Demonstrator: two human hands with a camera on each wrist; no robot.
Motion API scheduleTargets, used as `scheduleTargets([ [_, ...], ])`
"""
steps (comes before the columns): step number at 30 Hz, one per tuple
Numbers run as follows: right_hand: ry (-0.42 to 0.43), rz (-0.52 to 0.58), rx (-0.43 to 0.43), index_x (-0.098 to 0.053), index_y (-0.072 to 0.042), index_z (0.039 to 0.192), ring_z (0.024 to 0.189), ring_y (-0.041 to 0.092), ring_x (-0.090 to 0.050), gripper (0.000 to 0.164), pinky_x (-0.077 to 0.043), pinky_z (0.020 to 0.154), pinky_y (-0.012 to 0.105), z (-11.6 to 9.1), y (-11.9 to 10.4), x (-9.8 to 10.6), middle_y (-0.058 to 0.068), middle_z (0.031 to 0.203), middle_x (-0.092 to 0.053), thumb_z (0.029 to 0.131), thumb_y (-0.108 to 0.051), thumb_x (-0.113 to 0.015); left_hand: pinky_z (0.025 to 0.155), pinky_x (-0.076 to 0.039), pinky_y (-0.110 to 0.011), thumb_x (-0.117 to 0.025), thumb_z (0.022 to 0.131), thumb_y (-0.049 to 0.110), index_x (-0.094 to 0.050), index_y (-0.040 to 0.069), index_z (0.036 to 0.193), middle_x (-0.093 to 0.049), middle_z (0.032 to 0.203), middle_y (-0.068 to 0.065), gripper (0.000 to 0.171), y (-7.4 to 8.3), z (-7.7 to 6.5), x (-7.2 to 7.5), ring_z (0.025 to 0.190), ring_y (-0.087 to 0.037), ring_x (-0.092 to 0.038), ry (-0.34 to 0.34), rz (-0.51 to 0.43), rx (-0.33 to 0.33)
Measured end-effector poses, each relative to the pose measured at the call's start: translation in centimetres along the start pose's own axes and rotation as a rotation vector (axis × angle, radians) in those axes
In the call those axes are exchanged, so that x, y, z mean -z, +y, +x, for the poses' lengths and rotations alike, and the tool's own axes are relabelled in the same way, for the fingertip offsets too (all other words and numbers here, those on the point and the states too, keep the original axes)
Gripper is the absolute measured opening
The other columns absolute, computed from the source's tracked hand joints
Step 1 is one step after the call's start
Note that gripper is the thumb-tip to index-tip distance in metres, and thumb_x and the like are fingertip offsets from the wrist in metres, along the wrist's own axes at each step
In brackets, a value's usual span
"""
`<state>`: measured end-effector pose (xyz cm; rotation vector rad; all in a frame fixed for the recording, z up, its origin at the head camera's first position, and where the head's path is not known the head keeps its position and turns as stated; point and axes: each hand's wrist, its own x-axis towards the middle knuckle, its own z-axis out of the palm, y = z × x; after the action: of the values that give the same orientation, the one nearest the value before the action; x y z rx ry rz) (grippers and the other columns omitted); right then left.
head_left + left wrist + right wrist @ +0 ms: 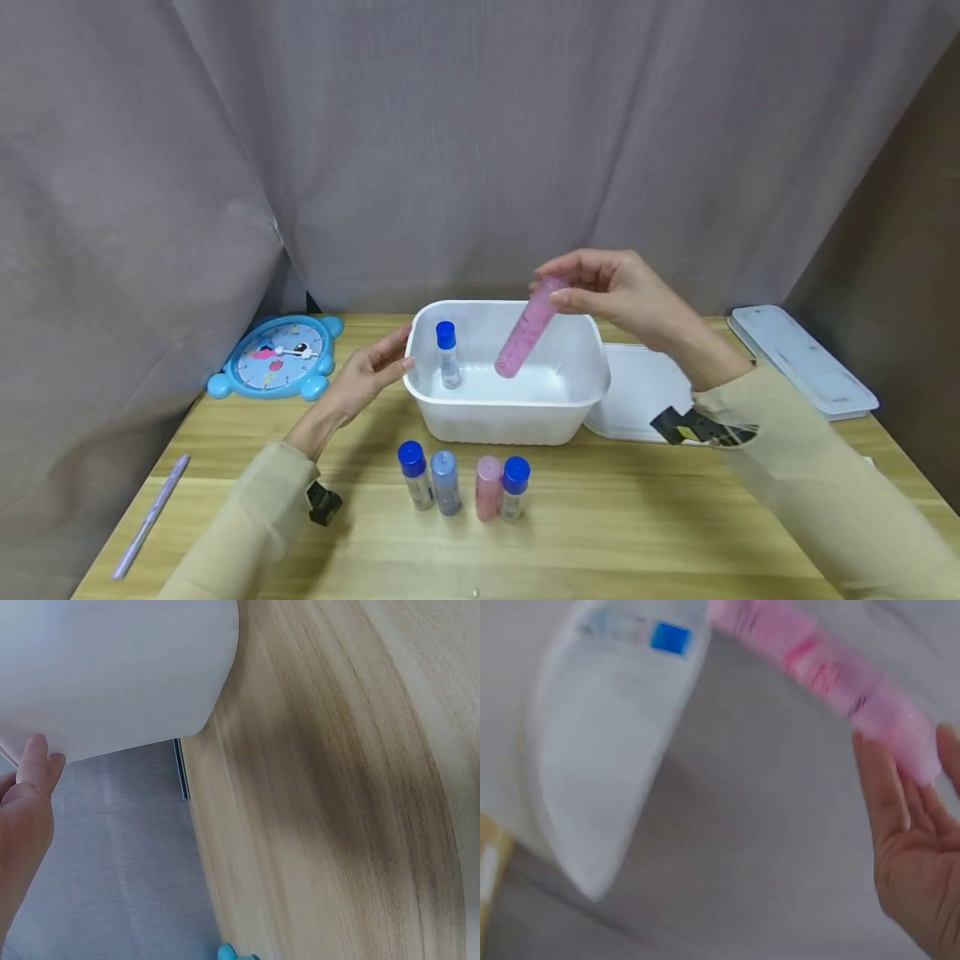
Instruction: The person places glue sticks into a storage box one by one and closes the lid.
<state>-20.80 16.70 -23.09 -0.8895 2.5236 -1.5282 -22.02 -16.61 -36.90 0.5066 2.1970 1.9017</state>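
While the right hand [615, 287] is pinching its upper end between thumb and fingers, one pink tube [528, 329] is hanging over the opening of the white box [502, 425], its long axis slanting from the grip down to the left. The right hand is lying nearer to it, above and to its right. The left hand [365, 379], fingers loosely extended, is touching the box's left end, well apart from the tube.

Inside the box: one blue-capped tube [448, 358], standing upright toward the left end, to the left of the pink tube's lower end.

On the table [360, 550], in front of the box, four are standing upright, left to right: a second blue-capped tube [416, 479], a light blue tube [446, 483], a second pink tube [488, 490], a third blue-capped tube [514, 487]. To the box's right: a white lid [645, 392], the right forearm partly covering it.

Hard to make out: fingers are hiding the pink tube's top; its clearance above the box floor is not showing. The right wrist view is blurring its print and cutting off its lower end. The left wrist view is cropping the left hand; whether any finger is hooking the rim, one cannot tell.
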Motion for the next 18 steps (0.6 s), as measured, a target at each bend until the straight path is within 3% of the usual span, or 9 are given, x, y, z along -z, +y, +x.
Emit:
scheduleTargets([
  [4,0.018,-0.009,-0.042,-0.063,0.002,0.116,0.085,0.014,-0.064,0.031,-0.056,0.077,0.024,2.7,2.1,-4.2,0.014,0.101,-0.068,0.087,-0.008,-0.066,0.107,-0.038,-0.035,-0.054,0.096,0.011,-0.023,0.001,0.148,-0.026,0.152,-0.017,0.061,0.0,0.0,0.1,0.135,-0.034,-0.036,-0.001,-0.005,-0.007],
  [9,-0.047,-0.078,-0.063,-0.065,0.003,0.112,0.094,0.023,-0.066,0.029,-0.056,0.083,0.030,5.1,4.2,-8.8,0.016,0.104,-0.069,0.084,-0.002,-0.068,0.105,-0.040,-0.029,-0.053,0.096,0.009,-0.023,0.000,0.147,-0.027,0.152,-0.018,0.060,-0.1,-0.1,0.1,0.134,-0.034,-0.036,0.003,-0.025,-0.012],
  [14,-0.147,-0.103,-0.101,-0.065,0.003,0.112,0.101,0.026,-0.065,0.030,-0.056,0.086,0.030,6.1,4.8,-11.1,0.015,0.109,-0.068,0.084,-0.002,-0.069,0.104,-0.041,-0.027,-0.052,0.096,0.008,-0.023,0.000,0.147,-0.026,0.152,-0.018,0.060,-0.1,-0.2,0.0,0.134,-0.035,-0.036,-0.009,-0.039,-0.017],
  [18,-0.198,-0.110,-0.068,-0.064,0.006,0.111,0.101,0.027,-0.065,0.029,-0.055,0.087,0.028,6.6,5.1,-12.2,0.017,0.109,-0.068,0.083,-0.001,-0.069,0.104,-0.041,-0.029,-0.053,0.096,0.010,-0.023,0.001,0.148,-0.026,0.152,-0.018,0.060,-0.1,-0.3,0.2,0.134,-0.034,-0.036,-0.007,-0.030,-0.016],
])
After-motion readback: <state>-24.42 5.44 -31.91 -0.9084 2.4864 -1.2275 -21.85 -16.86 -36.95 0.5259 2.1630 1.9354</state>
